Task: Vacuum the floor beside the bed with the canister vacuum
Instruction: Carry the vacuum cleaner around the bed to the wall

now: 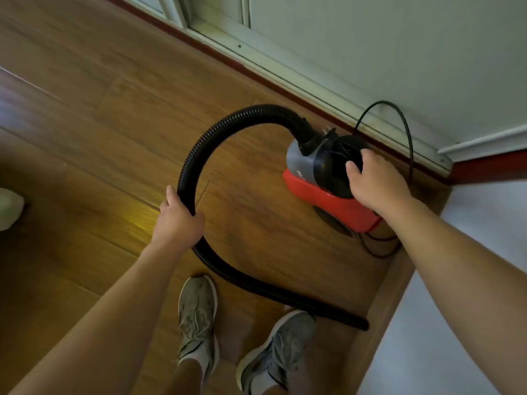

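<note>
A small canister vacuum (310,192) with a red base and grey-black top stands on the wooden floor (99,124) close to the wall. Its black ribbed hose (228,121) arcs up from the canister, curves left and runs down to a nozzle end (359,323) lying by the bed frame. My left hand (178,220) grips the hose at the left side of the loop. My right hand (376,181) rests on the black top of the canister, fingers curled over it. The bed (456,323) with a light sheet fills the lower right.
A black power cord (405,132) loops up along the wall behind the vacuum and trails under its rear. A sliding door track (285,64) and red skirting run diagonally. My two grey sneakers (199,315) stand near the hose. A white object (8,206) sits at the left edge.
</note>
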Tool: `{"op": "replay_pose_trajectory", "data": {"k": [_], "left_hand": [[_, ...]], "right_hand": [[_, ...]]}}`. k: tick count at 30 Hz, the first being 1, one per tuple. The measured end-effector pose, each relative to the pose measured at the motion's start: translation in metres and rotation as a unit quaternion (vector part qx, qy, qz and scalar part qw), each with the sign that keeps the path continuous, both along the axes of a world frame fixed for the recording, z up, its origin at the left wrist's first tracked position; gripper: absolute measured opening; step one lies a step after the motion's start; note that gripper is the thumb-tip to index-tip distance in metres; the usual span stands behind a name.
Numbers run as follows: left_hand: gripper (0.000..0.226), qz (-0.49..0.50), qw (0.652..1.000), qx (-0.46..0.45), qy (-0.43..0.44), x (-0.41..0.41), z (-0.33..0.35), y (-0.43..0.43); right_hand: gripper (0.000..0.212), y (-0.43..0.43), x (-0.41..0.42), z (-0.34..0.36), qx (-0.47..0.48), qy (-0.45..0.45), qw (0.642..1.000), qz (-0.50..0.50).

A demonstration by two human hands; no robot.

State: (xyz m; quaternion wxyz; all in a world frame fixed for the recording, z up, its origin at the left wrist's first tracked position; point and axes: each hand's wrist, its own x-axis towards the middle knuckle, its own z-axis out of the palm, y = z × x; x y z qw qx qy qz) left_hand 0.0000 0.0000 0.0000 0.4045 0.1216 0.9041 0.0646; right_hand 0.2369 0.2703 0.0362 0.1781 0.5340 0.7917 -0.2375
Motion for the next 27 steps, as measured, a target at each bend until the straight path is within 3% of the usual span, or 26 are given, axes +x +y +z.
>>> {"op": "replay_pose_trajectory", "data": {"k": [7,14,18,27], "left_hand": [[0.085,0.040,0.999,0.007,0.011,-0.002,-0.027,0.001],[0.050,0.056,0.998,0.026,0.032,0.002,-0.034,0.001],[0.051,0.068,0.996,0.043,0.035,0.003,-0.027,0.002],[0.056,0.093,0.989,0.109,0.034,0.012,-0.003,-0.003]], "right_hand": [[0.051,-0.001,-0.001,-0.016,0.022,0.047,0.998,-0.037],[0.050,-0.005,0.000,-0.021,0.004,0.109,0.988,-0.113],[0.049,-0.005,-0.006,-0.020,-0.013,0.150,0.970,-0.191],[0.048,-0.008,-0.010,-0.012,-0.064,0.197,0.942,-0.263]]}}
